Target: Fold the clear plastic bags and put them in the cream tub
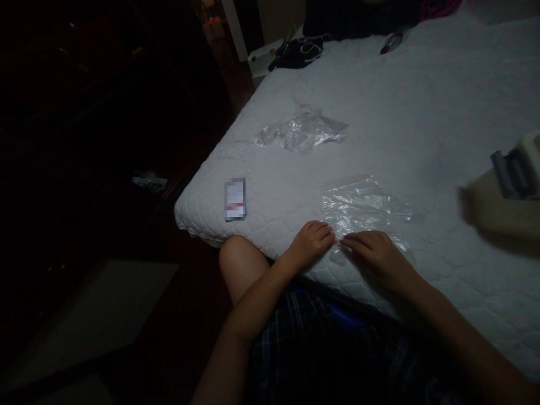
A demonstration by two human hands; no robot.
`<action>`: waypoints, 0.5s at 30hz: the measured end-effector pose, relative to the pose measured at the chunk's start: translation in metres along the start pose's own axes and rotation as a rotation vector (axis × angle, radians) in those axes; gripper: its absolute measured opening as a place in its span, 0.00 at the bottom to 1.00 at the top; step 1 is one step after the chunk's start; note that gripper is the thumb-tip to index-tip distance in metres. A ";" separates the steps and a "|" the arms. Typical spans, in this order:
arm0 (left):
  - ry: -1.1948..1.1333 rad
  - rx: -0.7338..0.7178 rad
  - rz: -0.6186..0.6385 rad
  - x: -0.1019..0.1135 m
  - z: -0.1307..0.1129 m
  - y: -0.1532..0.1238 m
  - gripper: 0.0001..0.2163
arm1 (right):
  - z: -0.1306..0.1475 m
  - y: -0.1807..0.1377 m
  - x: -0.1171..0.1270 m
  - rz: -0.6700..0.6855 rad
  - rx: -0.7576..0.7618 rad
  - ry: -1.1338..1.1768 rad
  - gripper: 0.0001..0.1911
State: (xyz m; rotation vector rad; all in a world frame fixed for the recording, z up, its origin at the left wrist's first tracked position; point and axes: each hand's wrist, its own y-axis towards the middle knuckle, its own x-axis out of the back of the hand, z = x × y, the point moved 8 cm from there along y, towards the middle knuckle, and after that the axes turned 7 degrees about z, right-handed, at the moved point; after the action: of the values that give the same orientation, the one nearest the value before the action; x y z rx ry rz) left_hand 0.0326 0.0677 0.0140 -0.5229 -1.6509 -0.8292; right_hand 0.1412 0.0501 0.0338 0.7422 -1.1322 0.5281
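Note:
A clear plastic bag [363, 203] lies spread on the white quilted bed, its near end gathered between my two hands. My left hand [311, 242] has its fingers curled closed on the near left edge of the bag. From the right, my right hand [375, 253] pinches the same gathered end, thumb and fingertips together. The fingertips of both hands nearly meet there. Farther back on the bed lies a second clear plastic bag [306, 132], crumpled and apart from my hands.
A phone [235, 199] lies near the left corner of the bed [278, 185]. At the right edge is a blurred beige object [502, 202] with a dark part. Dark cloth [297, 52] with a white cord sits at the back, near a small purple-tipped item [391, 42].

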 end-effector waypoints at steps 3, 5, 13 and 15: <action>-0.026 -0.002 0.001 0.002 -0.001 0.002 0.11 | -0.004 0.000 -0.001 -0.026 -0.019 -0.013 0.15; -0.030 -0.006 0.011 0.002 -0.002 0.003 0.11 | -0.005 0.001 0.000 -0.048 -0.027 -0.008 0.15; -0.032 0.006 0.019 0.005 -0.003 0.002 0.12 | -0.003 0.006 0.008 -0.064 -0.050 -0.030 0.12; -0.033 0.003 0.002 0.007 -0.004 0.002 0.13 | -0.002 0.006 0.009 -0.066 -0.051 -0.019 0.11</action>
State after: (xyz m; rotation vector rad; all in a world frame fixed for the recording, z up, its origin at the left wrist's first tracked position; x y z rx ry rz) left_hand 0.0352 0.0654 0.0212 -0.5388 -1.6816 -0.8198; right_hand 0.1408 0.0555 0.0434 0.7392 -1.1311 0.4356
